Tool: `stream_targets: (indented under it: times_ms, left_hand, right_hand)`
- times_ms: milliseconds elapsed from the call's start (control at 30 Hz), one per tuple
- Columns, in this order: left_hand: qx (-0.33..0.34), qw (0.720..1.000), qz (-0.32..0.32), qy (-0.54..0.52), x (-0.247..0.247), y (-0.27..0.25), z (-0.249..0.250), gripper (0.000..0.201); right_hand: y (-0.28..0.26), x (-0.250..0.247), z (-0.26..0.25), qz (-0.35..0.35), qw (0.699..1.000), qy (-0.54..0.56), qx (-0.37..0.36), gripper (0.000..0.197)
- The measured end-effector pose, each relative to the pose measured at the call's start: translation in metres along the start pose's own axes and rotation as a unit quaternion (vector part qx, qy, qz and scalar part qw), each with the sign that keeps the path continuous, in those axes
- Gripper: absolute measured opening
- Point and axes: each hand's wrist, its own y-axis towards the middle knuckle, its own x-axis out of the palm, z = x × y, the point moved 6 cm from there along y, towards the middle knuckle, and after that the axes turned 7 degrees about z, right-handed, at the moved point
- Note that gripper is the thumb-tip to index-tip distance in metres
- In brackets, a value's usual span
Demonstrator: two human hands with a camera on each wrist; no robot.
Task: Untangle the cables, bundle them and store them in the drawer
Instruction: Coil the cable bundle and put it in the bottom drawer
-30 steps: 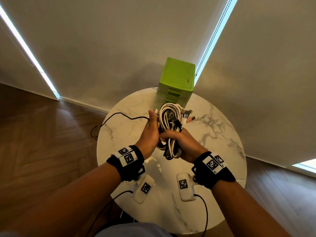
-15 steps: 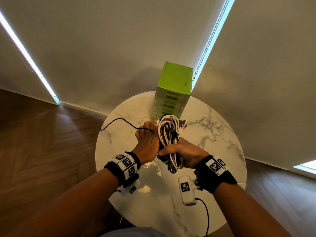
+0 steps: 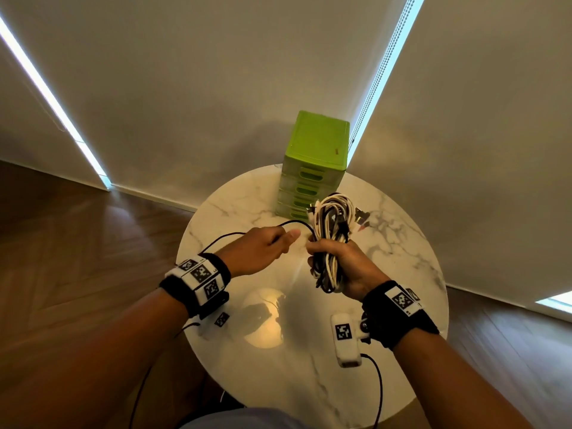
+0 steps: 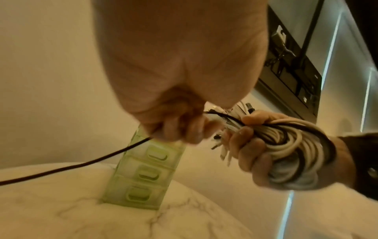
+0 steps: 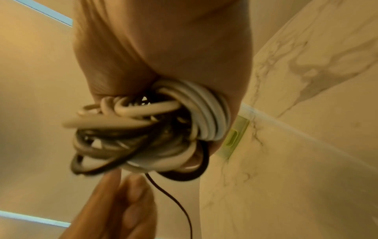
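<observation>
My right hand (image 3: 340, 264) grips a coiled bundle of white and black cables (image 3: 332, 224) upright above the round marble table (image 3: 402, 274). The same bundle (image 4: 290, 145) (image 5: 155, 129) fills that fist in both wrist views. My left hand (image 3: 266, 247) pinches a thin black cable (image 3: 294, 224) (image 4: 81, 163) that runs out of the bundle and trails off to the left. Behind the bundle stands a green drawer unit (image 3: 315, 162) (image 4: 143, 171) with all its drawers closed.
The table's rim (image 3: 198, 218) curves close on the left, with wooden floor (image 3: 77, 258) beyond. Pale walls rise behind the drawer unit. Wires from my wrist cameras (image 3: 379, 394) hang over the near table edge.
My left hand has let go of the bundle's side and moved left, drawing the thin black cable out. My right hand has carried the bundle slightly right.
</observation>
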Motion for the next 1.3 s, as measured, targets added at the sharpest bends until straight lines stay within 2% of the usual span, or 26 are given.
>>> stream_targets:
  times_ms: [67, 100, 133, 167, 233, 300, 333, 433, 500, 600, 667, 733, 833, 967, 1167, 1233, 1300]
  left_hand:
    - [0.089, 0.99, 0.111, 0.016, -0.009, -0.002, -0.007, 0.029]
    - [0.119, 0.978, 0.161, 0.055, -0.011, -0.003, -0.011, 0.03]
    - [0.127, 0.97, 0.183, 0.097, -0.012, -0.002, -0.013, 0.039]
    - [0.117, 0.97, 0.176, 0.12, -0.011, 0.001, -0.017, 0.042]
    - [0.071, 0.983, 0.128, 0.107, -0.007, 0.006, -0.018, 0.027]
    - [-0.006, 0.996, 0.091, -0.009, -0.005, 0.006, -0.017, 0.023]
    - [-0.042, 0.992, 0.091, -0.08, -0.005, 0.006, -0.014, 0.021]
    - [-0.124, 0.951, 0.089, -0.271, 0.007, 0.005, -0.007, 0.008]
    - [-0.162, 0.917, 0.084, -0.354, 0.016, 0.005, 0.001, 0.015]
    - [-0.183, 0.885, 0.076, -0.422, 0.024, 0.005, 0.015, 0.034]
    - [-0.193, 0.863, 0.07, -0.462, 0.027, 0.006, 0.021, 0.041]
    - [-0.197, 0.852, 0.074, -0.479, 0.027, 0.01, 0.023, 0.043]
    - [-0.199, 0.844, 0.077, -0.492, 0.026, 0.012, 0.028, 0.044]
    - [-0.18, 0.847, 0.1, -0.489, 0.022, 0.019, 0.031, 0.036]
    - [-0.145, 0.858, 0.098, -0.483, 0.017, 0.02, 0.025, 0.036]
    - [-0.14, 0.885, 0.092, -0.435, 0.018, 0.016, 0.012, 0.04]
    - [-0.12, 0.942, 0.058, -0.308, 0.025, 0.005, -0.004, 0.047]
  right_hand:
    - [-0.001, -0.006, -0.001, -0.006, 1.0, 0.005, 0.007, 0.022]
    - [-0.003, -0.007, -0.001, -0.015, 1.0, 0.002, 0.01, 0.02]
    - [-0.005, -0.006, 0.0, -0.024, 1.0, -0.001, 0.012, 0.017]
    - [-0.007, -0.005, 0.002, -0.032, 0.999, -0.007, 0.012, 0.015]
    - [-0.011, -0.001, 0.006, -0.042, 0.999, -0.021, 0.005, 0.015]
    - [-0.012, 0.0, 0.009, -0.041, 0.997, -0.058, -0.006, 0.018]
    - [-0.013, 0.0, 0.01, -0.041, 0.995, -0.085, -0.015, 0.02]
    - [-0.013, 0.002, 0.017, -0.036, 0.989, -0.138, -0.037, 0.021]
    - [-0.012, 0.004, 0.021, -0.017, 0.987, -0.152, -0.046, 0.019]
    - [-0.01, 0.007, 0.02, 0.026, 0.976, -0.199, -0.085, 0.024]
    - [-0.009, 0.007, 0.017, 0.057, 0.972, -0.195, -0.118, 0.017]
    - [-0.009, 0.009, 0.013, 0.076, 0.968, -0.189, -0.15, 0.007]
    - [-0.01, 0.013, 0.007, 0.07, 0.96, -0.195, -0.186, 0.013]
    - [-0.006, 0.014, 0.008, 0.061, 0.957, -0.201, -0.199, 0.02]
    - [-0.005, 0.011, 0.014, 0.039, 0.976, -0.155, -0.145, 0.009]
    - [-0.005, 0.008, 0.014, 0.046, 0.989, -0.079, -0.115, 0.012]
    - [-0.001, 0.002, 0.012, 0.066, 0.993, 0.008, -0.097, 0.015]
